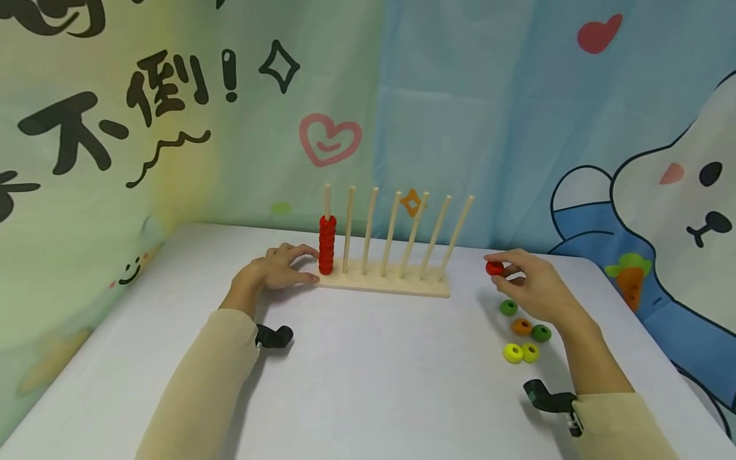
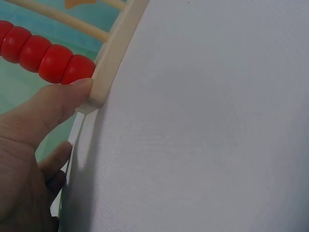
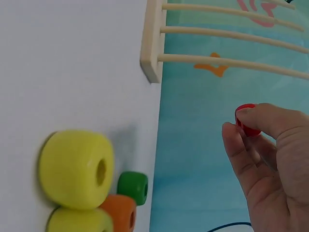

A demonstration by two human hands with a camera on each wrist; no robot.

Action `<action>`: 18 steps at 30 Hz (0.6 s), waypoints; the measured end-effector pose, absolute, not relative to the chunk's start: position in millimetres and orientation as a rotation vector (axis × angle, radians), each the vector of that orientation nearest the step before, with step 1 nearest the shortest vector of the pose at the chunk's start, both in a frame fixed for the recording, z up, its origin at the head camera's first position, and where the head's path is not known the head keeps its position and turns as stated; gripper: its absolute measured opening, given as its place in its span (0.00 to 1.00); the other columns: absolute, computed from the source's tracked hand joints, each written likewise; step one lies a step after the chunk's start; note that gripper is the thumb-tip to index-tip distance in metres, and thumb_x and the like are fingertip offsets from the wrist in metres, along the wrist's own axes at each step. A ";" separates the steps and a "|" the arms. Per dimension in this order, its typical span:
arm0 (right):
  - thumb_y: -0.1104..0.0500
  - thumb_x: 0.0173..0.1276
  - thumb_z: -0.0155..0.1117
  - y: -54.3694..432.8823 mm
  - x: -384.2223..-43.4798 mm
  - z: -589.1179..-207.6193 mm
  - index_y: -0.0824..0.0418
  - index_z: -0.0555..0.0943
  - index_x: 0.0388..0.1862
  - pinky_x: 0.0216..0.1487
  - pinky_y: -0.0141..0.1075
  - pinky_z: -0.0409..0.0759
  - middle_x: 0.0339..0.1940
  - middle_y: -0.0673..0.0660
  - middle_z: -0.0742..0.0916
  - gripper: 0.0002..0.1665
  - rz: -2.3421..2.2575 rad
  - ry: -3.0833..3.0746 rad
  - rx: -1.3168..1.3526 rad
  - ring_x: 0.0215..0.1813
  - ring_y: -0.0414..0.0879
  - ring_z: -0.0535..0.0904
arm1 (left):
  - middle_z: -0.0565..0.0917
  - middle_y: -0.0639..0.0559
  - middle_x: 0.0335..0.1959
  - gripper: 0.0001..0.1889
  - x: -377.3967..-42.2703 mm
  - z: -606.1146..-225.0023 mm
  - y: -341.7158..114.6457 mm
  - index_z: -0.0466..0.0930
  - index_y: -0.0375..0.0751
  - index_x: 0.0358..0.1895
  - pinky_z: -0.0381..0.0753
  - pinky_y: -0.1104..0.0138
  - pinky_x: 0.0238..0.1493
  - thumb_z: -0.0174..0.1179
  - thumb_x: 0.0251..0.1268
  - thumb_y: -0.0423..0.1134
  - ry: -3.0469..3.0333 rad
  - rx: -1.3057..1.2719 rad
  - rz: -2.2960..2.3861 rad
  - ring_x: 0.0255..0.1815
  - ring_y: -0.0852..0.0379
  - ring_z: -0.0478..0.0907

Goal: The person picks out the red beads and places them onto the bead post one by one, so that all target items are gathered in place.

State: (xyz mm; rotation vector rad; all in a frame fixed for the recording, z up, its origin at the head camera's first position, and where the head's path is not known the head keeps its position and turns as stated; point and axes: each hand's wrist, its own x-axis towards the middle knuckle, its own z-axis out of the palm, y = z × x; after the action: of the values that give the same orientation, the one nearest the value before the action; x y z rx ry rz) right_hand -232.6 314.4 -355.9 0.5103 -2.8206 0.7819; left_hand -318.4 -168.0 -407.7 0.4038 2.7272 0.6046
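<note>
A wooden peg rack (image 1: 384,283) with several upright pegs stands toward the back of the table. Its leftmost peg carries a stack of red beads (image 1: 326,246), with the bare peg tip showing above. My left hand (image 1: 276,267) holds the left end of the base, thumb on the corner beside the lowest bead; its fingers reach behind, partly hidden. Off to the right of the rack, my right hand (image 1: 531,281) pinches a single red bead (image 3: 247,119) between thumb and fingertips, raised above the table.
Below the right hand lie loose beads on the white table (image 1: 379,377): green beads (image 1: 508,307), an orange bead (image 1: 521,327) and yellow beads (image 1: 513,352). A printed cloth backdrop (image 1: 448,115) hangs behind the table.
</note>
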 end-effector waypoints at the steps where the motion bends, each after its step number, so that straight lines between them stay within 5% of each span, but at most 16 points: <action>1: 0.65 0.68 0.65 312.8 -232.7 -355.2 0.58 0.77 0.63 0.48 0.50 0.82 0.53 0.57 0.81 0.24 0.778 -2.813 0.518 0.48 0.54 0.81 | 0.61 0.45 0.72 0.34 -318.3 -407.7 -168.2 0.63 0.72 0.68 0.64 0.35 0.58 0.58 0.58 0.69 2.729 0.407 0.603 0.69 0.39 0.57; 7: 0.63 0.69 0.66 306.6 -235.1 -351.0 0.58 0.78 0.62 0.47 0.46 0.83 0.52 0.56 0.81 0.22 0.787 -2.782 0.581 0.47 0.53 0.82 | 0.60 0.44 0.72 0.34 -318.9 -405.6 -165.8 0.63 0.71 0.69 0.64 0.34 0.58 0.59 0.58 0.68 2.713 0.392 0.598 0.70 0.38 0.56; 18: 0.54 0.69 0.67 290.5 -235.0 -347.8 0.56 0.79 0.60 0.46 0.22 0.77 0.51 0.52 0.81 0.21 0.910 -2.782 0.587 0.48 0.50 0.81 | 0.60 0.43 0.73 0.35 -318.5 -404.7 -164.9 0.63 0.70 0.69 0.63 0.34 0.59 0.59 0.57 0.69 2.718 0.396 0.589 0.70 0.37 0.56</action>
State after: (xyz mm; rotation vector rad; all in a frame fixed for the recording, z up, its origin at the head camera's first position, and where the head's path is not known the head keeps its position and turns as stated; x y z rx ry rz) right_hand -235.0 290.5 -347.8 0.5871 -2.7817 0.9095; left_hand -318.5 -164.9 -404.7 0.3956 2.7179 0.5886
